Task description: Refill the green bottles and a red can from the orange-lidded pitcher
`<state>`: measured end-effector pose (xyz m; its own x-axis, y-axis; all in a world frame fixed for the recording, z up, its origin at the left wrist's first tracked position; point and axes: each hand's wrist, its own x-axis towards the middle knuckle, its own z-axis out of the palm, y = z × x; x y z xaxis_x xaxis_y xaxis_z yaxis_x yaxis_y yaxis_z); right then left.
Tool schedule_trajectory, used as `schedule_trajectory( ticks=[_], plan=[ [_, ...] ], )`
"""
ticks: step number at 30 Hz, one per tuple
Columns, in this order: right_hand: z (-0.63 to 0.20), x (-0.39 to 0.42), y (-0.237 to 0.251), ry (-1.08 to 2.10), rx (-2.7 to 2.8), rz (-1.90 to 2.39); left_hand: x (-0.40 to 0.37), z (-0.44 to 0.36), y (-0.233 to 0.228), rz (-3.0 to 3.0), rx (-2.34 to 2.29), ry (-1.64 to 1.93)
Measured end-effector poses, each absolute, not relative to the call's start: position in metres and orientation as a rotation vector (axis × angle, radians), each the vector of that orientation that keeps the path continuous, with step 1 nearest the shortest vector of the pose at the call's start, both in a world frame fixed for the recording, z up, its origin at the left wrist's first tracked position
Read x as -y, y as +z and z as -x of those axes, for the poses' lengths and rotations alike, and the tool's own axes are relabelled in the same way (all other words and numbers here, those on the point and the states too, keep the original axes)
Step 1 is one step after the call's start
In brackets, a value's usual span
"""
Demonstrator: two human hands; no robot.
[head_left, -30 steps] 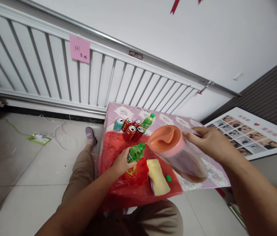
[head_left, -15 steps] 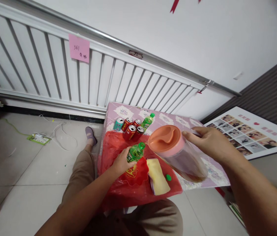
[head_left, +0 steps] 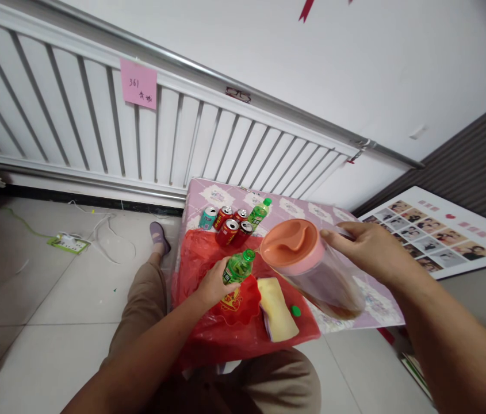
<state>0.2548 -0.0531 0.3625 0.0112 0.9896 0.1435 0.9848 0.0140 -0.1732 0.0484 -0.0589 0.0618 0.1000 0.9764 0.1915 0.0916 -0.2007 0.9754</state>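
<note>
My left hand [head_left: 217, 284] is wrapped round a green plastic bottle [head_left: 239, 267] with no cap on its mouth. The bottle is held tilted over a red scalloped dish [head_left: 243, 307]. In my right hand [head_left: 357, 244] is the handle of a clear pitcher [head_left: 324, 287] with an orange lid [head_left: 290, 246]. The pitcher leans so its spout is beside the bottle's mouth, and some brown liquid lies low in it. A folded yellow cloth [head_left: 280, 313] and a green bottle cap [head_left: 295, 311] lie on the red plastic sheet [head_left: 208, 345].
Several drink cans [head_left: 228, 231] stand together behind the dish, next to a capped green bottle [head_left: 260, 213]. They are on a table with a purple flowered cover [head_left: 333, 214]. A white radiator [head_left: 173, 126] runs along the wall. A photo board [head_left: 454, 230] leans at the right.
</note>
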Motion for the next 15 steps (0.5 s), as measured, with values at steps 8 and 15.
schedule_trajectory(
  ticks=[8,15],
  plan=[
    [-0.2553,0.0525,0.3618,0.025,2.083,2.009,0.059,-0.048,0.0629,-1.459,-1.113,1.232],
    [-0.2601,0.0514,0.3601,0.02,2.093,1.993,0.0597,-0.0474,0.0632,-1.448,-1.12,1.231]
  ],
)
